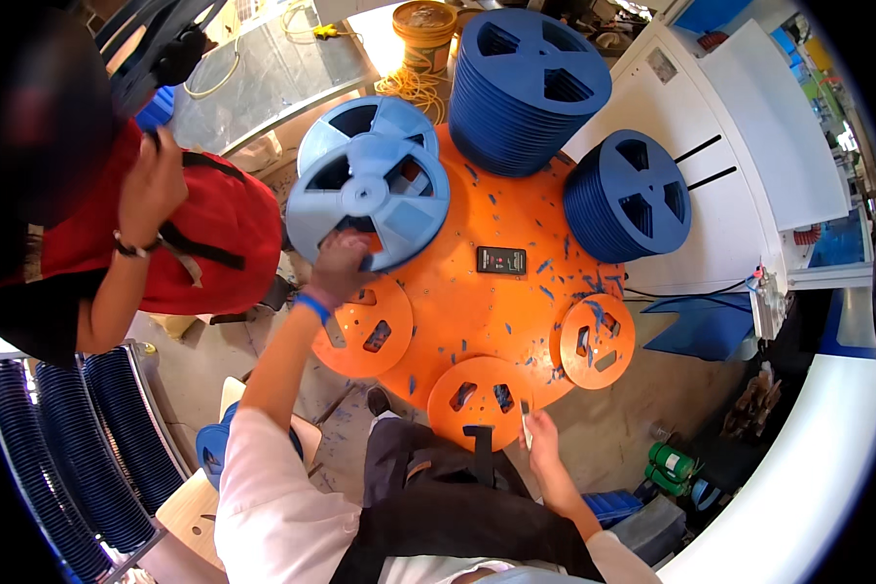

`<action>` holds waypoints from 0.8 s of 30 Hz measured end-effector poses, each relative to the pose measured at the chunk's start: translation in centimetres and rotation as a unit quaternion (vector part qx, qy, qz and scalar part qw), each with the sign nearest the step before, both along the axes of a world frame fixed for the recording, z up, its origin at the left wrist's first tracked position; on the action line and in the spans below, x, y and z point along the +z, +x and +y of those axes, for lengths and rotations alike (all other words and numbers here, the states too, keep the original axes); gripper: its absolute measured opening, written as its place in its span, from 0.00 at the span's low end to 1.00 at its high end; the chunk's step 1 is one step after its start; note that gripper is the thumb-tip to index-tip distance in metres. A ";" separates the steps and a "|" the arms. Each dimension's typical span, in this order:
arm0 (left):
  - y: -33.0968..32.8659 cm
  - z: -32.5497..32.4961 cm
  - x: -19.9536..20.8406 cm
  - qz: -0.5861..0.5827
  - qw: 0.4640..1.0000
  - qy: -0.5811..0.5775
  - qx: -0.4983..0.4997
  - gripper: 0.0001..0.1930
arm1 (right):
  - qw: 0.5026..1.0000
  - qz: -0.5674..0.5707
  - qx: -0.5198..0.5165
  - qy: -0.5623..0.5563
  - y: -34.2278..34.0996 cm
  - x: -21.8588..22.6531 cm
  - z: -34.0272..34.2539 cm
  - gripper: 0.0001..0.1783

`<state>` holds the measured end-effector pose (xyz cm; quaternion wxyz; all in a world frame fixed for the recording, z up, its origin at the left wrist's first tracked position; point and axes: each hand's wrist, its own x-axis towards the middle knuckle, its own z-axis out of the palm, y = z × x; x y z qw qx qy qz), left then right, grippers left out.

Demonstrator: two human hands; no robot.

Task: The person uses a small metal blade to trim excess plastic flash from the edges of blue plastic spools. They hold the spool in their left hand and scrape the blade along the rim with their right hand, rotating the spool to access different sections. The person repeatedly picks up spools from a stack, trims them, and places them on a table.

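My left hand [341, 261] grips the near rim of a light blue plastic reel [368, 200], held tilted above the orange round table [477, 311]. Just behind it lies a second light blue reel [365, 122]. My right hand [538, 428] rests at the table's near edge, fingers closed on a small thin pale object [525, 411], beside an orange disc [479, 389]. Two more orange discs, one on the left [365, 331] and one on the right [598, 341], sit on the tabletop.
A tall stack of dark blue reels [526, 88] and a leaning stack [631, 195] stand at the back. A small black device [501, 260] lies mid-table among blue chips. A person in a red top [204, 234] stands left. Racks of dark reels [58, 438] are lower left.
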<state>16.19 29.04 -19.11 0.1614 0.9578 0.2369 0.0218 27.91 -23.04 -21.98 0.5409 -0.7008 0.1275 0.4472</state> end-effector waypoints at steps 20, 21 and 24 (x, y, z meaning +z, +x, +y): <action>-17.6 -24.9 18.9 -0.320 0.822 -0.433 -0.184 0.20 | 0.865 0.093 -0.019 0.493 -4.8 22.7 18.2 0.09; -18.5 -24.6 19.3 -0.346 0.788 -0.476 -0.183 0.20 | 0.865 0.106 -0.086 0.483 -6.7 25.2 18.7 0.08; -19.4 -22.7 16.3 -0.357 0.821 -0.444 -0.023 0.22 | 0.856 0.061 -0.027 0.513 -9.8 28.5 17.4 0.08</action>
